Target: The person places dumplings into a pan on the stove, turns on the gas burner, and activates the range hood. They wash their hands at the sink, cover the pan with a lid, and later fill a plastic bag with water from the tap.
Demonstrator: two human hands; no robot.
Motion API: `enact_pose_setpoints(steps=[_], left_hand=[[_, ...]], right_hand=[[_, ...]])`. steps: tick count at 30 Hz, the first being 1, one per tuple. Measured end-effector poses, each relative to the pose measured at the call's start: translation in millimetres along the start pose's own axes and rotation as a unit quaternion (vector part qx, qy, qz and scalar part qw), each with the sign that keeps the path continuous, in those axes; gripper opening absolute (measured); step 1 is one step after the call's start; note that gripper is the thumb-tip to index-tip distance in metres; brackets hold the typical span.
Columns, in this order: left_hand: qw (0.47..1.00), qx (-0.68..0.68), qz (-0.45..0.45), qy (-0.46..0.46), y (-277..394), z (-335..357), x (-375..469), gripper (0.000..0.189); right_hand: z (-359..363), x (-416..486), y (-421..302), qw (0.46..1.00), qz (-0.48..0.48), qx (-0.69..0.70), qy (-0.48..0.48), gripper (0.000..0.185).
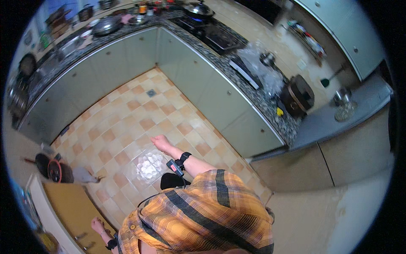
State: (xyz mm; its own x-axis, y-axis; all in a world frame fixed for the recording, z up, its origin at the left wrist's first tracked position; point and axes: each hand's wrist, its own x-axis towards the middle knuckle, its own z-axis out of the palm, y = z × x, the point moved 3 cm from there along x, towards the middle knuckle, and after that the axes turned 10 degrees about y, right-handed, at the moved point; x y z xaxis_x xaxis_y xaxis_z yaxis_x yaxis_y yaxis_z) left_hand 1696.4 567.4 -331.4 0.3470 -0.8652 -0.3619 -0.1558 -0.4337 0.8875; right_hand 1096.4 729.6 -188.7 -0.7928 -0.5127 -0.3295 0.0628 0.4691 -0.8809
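My right hand [161,143] is held out over the tiled floor [147,123], fingers curled, with no object seen in it. A black strap with a small device [175,167] sits on that wrist. Low on the left, my left hand [98,224] hangs beside a yellow-brown cabinet door [63,203], its fingers curled and nothing visible in them. A bright reflection lies on the floor below the right hand. The black tip of a shoe or slipper [171,181] shows under my plaid shirt.
An L-shaped granite counter [203,41] holds a gas stove [219,36] with a lidded pan [199,10] over a blue flame, plastic bags [258,63] and a dark rice cooker [296,95]. Pots and a bag [83,174] stand on the floor at left. A grey ledge [342,111] is at right.
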Motion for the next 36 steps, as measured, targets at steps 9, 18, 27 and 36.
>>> enact_pose_setpoints(steps=[9,18,27,36], left_hand=[[0.985,0.047,0.081,-0.144,117.2,227.6,54.1,0.01],[0.961,0.106,0.046,-0.25,203.4,408.5,66.0,0.014],[0.897,0.216,0.102,-0.371,290.7,626.3,75.3,0.014],[0.807,0.191,0.212,-0.517,368.9,810.7,-36.8,0.012]], right_hand=[[-53.6,108.2,4.2,0.986,0.022,0.068,0.153,0.035],[-92.4,216.9,-11.5,0.974,0.053,0.036,0.217,0.037],[-154.5,242.1,19.4,0.915,0.097,0.069,0.385,0.039],[-294.1,240.7,-3.9,0.819,0.034,0.056,0.569,0.036]])
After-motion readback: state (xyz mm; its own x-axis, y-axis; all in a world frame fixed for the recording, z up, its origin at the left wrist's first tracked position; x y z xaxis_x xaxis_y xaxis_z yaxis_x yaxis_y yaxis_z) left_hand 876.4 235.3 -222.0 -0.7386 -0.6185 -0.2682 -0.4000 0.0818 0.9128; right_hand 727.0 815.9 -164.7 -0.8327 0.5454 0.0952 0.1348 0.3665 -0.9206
